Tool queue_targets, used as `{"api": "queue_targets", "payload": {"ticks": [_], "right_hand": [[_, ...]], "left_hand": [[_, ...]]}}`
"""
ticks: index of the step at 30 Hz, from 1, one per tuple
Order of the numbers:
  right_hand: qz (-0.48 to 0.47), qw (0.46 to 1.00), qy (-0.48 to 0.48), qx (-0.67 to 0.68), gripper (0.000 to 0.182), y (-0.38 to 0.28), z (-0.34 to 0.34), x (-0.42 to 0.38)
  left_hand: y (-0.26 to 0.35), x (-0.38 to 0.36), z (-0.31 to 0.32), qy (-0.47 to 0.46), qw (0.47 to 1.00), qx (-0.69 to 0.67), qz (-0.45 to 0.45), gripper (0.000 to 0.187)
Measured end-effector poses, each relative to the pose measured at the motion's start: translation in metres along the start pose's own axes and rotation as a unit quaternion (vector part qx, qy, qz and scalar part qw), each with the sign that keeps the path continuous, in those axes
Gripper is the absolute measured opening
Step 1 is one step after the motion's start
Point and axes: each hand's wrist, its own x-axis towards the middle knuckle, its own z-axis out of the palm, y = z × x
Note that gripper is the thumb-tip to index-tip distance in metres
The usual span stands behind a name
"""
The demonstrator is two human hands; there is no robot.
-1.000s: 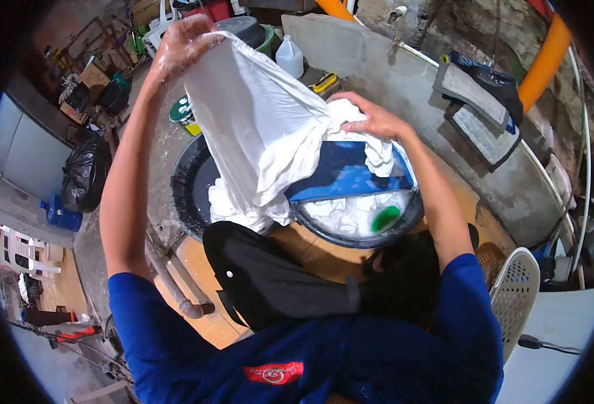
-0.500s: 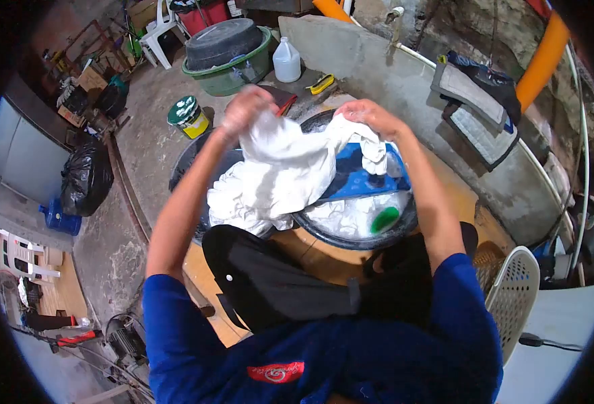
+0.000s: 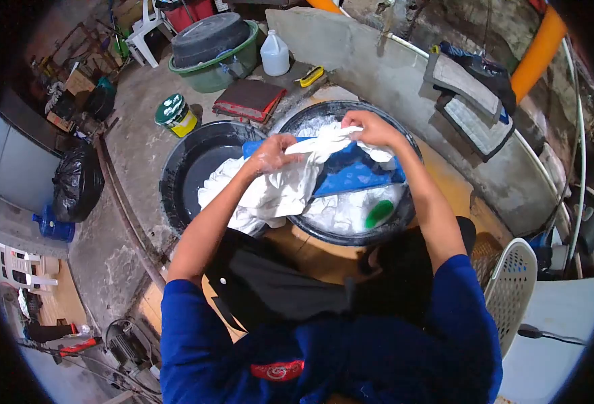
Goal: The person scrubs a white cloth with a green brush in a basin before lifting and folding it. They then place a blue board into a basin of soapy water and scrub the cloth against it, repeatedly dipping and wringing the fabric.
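Observation:
A white cloth, wet-looking and bunched, stretches between my two hands over two black basins. My left hand grips it near where the basins meet. Farther right, my right hand is closed on a twisted end. Part of the cloth hangs into the left basin. Across the right basin lies a blue board below the cloth. Suds, white fabric and a green round thing, perhaps a brush or soap, are in the right basin.
Beyond the basins are a folded dark mat, a paint bucket, a yellow brush, a plastic jug and a green tub. A concrete wall runs along the right. A perforated basket stands by my right side.
My left hand has come down and right from its raised position, drawing the cloth into a twisted band toward my right hand. The view has shifted slightly, and the dark mat now shows.

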Motion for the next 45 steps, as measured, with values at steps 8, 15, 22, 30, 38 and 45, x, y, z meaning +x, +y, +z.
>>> {"api": "queue_targets", "payload": {"ticks": [8, 15, 22, 30, 38, 45], "right_hand": [[0.110, 0.925, -0.092, 0.352, 0.026, 0.008, -0.006, -0.024], [0.057, 0.891, -0.033, 0.449, 0.043, -0.005, -0.004, -0.034], [-0.031, 0.521, 0.265, 0.810, 0.056, 0.084, 0.074, -0.033], [0.061, 0.928, 0.368, 0.024, 0.031, 0.076, 0.244, 0.013], [0.090, 0.968, 0.228, 0.046, 0.015, 0.083, 0.221, 0.002], [0.137, 0.946, 0.235, 0.177, 0.012, 0.167, 0.150, -0.054]], "left_hand": [[0.028, -0.010, -0.018, 0.034, 0.999, 0.026, 0.031, 0.021], [0.020, -0.001, 0.007, 0.023, 1.000, -0.014, -0.014, 0.022], [0.007, 0.006, 0.002, 0.060, 0.991, -0.120, 0.011, 0.015], [-0.106, 0.006, 0.068, 0.086, 0.983, 0.070, -0.144, 0.022], [-0.108, -0.020, 0.051, 0.159, 0.963, 0.084, -0.203, 0.024], [-0.137, -0.018, 0.040, 0.159, 0.953, -0.014, -0.257, 0.020]]}}
